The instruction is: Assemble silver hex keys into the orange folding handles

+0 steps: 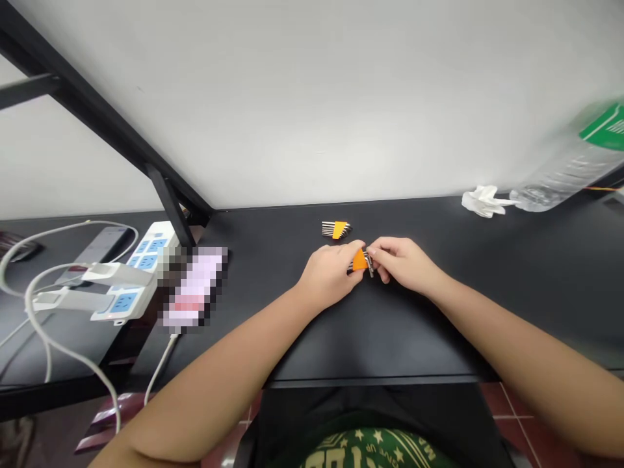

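Green cloth (370, 452), printed with pale stars and lettering, is being worn nearest the camera, below the front edge of the black desk (414, 338). At the far left, a flat phone (100, 250) is being supported by a dark surface, partly crossed by looping white cables (78, 354). Just beside it, a white power strip (146, 260) with blue sockets is being occupied by two white plugs. Past the black frame (170, 205), a second phone (197, 286), its screen hidden by coarse blocks, is being met at its lower end by a white cable. Near the middle of the desk, an orange-held hex key set (336, 229) is being left untouched, lying flat just beyond the left hand (324, 273). By that hand, clamped with thumb and fingers on its orange holder, another hex key set (361, 260) is being held low over the desk, its bent ends being pointed rightward. Those ends are being met by the right hand (404, 263), its thumb and fingers drawn close; whether a key is being gripped between them cannot be told. Farther right, crumpled white tissue (484, 200) is being supported near the wall, just beside the neck end of a tilted, blurred clear bottle (560, 179) with a green label.
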Action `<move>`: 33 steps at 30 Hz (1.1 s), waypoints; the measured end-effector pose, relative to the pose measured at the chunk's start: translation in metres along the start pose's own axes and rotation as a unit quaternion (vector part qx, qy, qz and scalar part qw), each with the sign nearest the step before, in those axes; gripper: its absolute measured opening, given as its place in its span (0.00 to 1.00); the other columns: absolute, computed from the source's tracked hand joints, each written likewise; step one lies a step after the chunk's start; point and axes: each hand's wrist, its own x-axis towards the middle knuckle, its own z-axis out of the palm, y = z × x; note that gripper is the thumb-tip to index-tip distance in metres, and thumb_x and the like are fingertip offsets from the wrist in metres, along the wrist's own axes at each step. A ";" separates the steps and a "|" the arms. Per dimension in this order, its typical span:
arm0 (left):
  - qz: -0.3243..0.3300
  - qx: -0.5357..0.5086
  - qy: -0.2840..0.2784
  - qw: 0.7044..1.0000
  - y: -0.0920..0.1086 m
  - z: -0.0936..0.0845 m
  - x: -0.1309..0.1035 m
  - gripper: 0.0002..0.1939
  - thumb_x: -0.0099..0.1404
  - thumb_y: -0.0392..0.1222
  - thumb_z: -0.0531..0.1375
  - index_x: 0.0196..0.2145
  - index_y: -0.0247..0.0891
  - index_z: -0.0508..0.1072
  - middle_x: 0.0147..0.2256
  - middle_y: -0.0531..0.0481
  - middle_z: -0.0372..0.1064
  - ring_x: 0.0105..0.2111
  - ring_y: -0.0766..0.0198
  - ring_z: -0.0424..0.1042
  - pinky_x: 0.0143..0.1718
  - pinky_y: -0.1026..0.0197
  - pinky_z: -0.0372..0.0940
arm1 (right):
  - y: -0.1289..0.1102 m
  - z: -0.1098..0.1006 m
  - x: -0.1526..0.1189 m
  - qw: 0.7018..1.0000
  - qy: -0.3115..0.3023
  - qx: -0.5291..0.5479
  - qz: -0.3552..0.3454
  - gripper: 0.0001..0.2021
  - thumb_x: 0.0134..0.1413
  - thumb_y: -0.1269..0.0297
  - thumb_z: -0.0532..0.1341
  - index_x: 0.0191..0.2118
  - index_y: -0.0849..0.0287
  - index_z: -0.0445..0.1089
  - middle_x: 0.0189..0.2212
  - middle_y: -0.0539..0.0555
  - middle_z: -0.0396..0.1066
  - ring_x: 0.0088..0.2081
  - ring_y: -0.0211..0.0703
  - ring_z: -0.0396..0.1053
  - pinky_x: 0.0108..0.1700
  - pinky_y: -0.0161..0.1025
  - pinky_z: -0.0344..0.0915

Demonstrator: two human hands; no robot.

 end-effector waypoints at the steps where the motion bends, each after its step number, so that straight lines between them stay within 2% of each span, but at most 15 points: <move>1: 0.010 0.013 -0.005 1.000 0.000 0.001 0.000 0.21 0.65 0.38 0.62 0.55 0.41 0.69 0.41 0.50 0.79 0.40 0.57 0.78 0.44 0.55 0.67 | -0.001 -0.001 0.000 1.000 0.000 -0.016 0.006 0.16 0.66 0.52 0.57 0.30 0.57 0.67 0.17 0.46 0.67 0.20 0.36 0.66 0.28 0.34 0.63; 5: 0.039 0.041 -0.017 0.998 0.005 0.001 0.000 0.17 0.67 0.38 0.59 0.54 0.39 0.69 0.35 0.51 0.77 0.36 0.58 0.77 0.39 0.55 0.64 | -0.001 -0.005 -0.001 0.996 -0.007 -0.093 0.010 0.17 0.65 0.52 0.57 0.27 0.56 0.65 0.16 0.45 0.65 0.18 0.36 0.63 0.24 0.34 0.60; 9: 0.043 0.054 -0.030 0.997 0.010 -0.001 -0.001 0.16 0.67 0.36 0.58 0.52 0.39 0.69 0.34 0.52 0.77 0.34 0.59 0.77 0.35 0.56 0.61 | -0.002 -0.007 -0.001 0.992 -0.021 -0.117 0.039 0.17 0.65 0.52 0.55 0.28 0.56 0.66 0.18 0.46 0.65 0.15 0.36 0.62 0.20 0.35 0.57; 11: 0.047 0.055 -0.029 0.997 0.011 0.000 -0.002 0.15 0.67 0.36 0.58 0.52 0.39 0.69 0.34 0.52 0.77 0.34 0.59 0.77 0.35 0.56 0.60 | -0.003 -0.007 -0.002 0.989 -0.027 -0.143 0.040 0.18 0.67 0.53 0.53 0.28 0.56 0.67 0.19 0.47 0.66 0.16 0.37 0.62 0.21 0.36 0.57; 14: 0.048 0.052 -0.030 0.997 0.011 0.001 -0.002 0.14 0.67 0.37 0.58 0.51 0.39 0.69 0.34 0.52 0.77 0.35 0.59 0.77 0.34 0.56 0.60 | -0.007 -0.004 -0.004 0.970 -0.014 -0.238 -0.045 0.18 0.68 0.58 0.51 0.25 0.56 0.62 0.22 0.50 0.68 0.23 0.38 0.64 0.28 0.37 0.57; 17: 0.036 0.044 -0.039 0.998 0.010 0.001 -0.002 0.14 0.68 0.38 0.58 0.52 0.40 0.70 0.36 0.51 0.78 0.36 0.59 0.78 0.35 0.56 0.61 | -0.011 0.000 -0.007 0.930 -0.014 -0.337 -0.148 0.16 0.68 0.63 0.51 0.27 0.57 0.62 0.25 0.52 0.69 0.28 0.40 0.64 0.34 0.38 0.56; 19: 0.028 0.033 -0.045 0.998 0.007 0.001 -0.001 0.16 0.68 0.39 0.59 0.53 0.40 0.70 0.38 0.51 0.79 0.37 0.58 0.78 0.38 0.56 0.63 | -0.011 -0.002 -0.009 0.909 -0.027 -0.371 -0.188 0.15 0.69 0.63 0.51 0.29 0.57 0.64 0.27 0.52 0.70 0.29 0.40 0.64 0.35 0.39 0.55; 21: 0.021 0.023 -0.042 0.999 0.003 0.000 -0.001 0.20 0.67 0.41 0.62 0.56 0.40 0.69 0.41 0.49 0.79 0.40 0.57 0.78 0.41 0.55 0.66 | -0.008 -0.008 -0.008 0.901 -0.020 -0.382 -0.204 0.16 0.69 0.63 0.51 0.29 0.57 0.66 0.28 0.52 0.71 0.31 0.41 0.66 0.36 0.39 0.57; 25: 0.000 0.008 -0.037 0.999 -0.005 -0.005 0.000 0.26 0.65 0.43 0.65 0.60 0.41 0.69 0.44 0.48 0.79 0.43 0.55 0.78 0.48 0.52 0.69 | 0.005 -0.029 -0.001 0.888 0.048 -0.424 -0.168 0.10 0.67 0.65 0.55 0.39 0.58 0.74 0.37 0.55 0.73 0.36 0.42 0.70 0.38 0.39 0.61; 28: -0.027 -0.013 -0.044 0.999 -0.010 -0.008 0.001 0.29 0.64 0.44 0.65 0.62 0.42 0.68 0.45 0.49 0.79 0.44 0.54 0.78 0.50 0.51 0.70 | 0.017 -0.040 0.006 0.878 0.038 -0.457 -0.138 0.09 0.65 0.66 0.58 0.44 0.56 0.76 0.45 0.56 0.73 0.39 0.44 0.72 0.39 0.39 0.64; 33: -0.049 -0.042 -0.043 0.997 -0.011 -0.009 0.001 0.30 0.62 0.44 0.65 0.62 0.42 0.68 0.48 0.48 0.79 0.48 0.53 0.78 0.54 0.51 0.70 | 0.024 -0.039 0.010 0.878 0.018 -0.461 -0.130 0.10 0.65 0.67 0.58 0.47 0.56 0.76 0.46 0.56 0.73 0.42 0.45 0.73 0.41 0.40 0.66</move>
